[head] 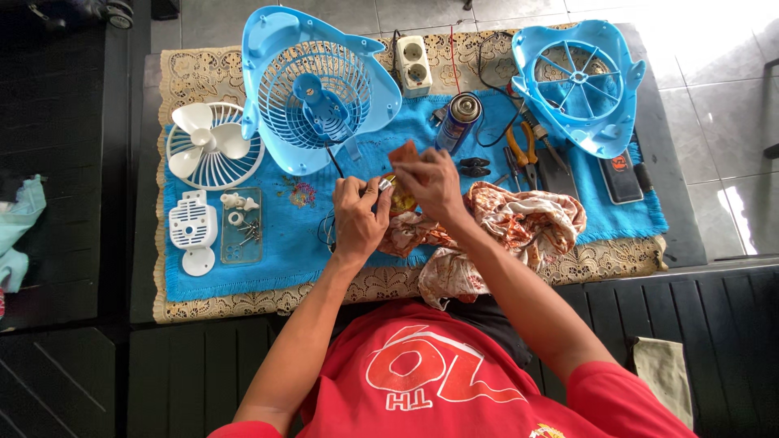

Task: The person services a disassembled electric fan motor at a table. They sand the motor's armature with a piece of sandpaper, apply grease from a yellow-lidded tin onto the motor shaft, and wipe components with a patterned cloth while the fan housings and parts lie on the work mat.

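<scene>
My left hand (357, 215) grips a small metal part, likely a fan motor (385, 185), over the blue towel (284, 243). My right hand (430, 182) presses a brown and orange patterned rag (519, 223) against that part; the part is mostly hidden between the fingers. Black wires (327, 229) hang from it by my left wrist. A light blue fan housing with a grille (316, 89) lies just beyond my hands.
A white fan blade on a round grille (209, 146), a white cover (193, 223) and a clear tray of screws (242, 225) lie at left. A spray can (458, 122), pliers (523, 146), a white power strip (414, 65) and a second blue housing (580, 85) lie at the back right.
</scene>
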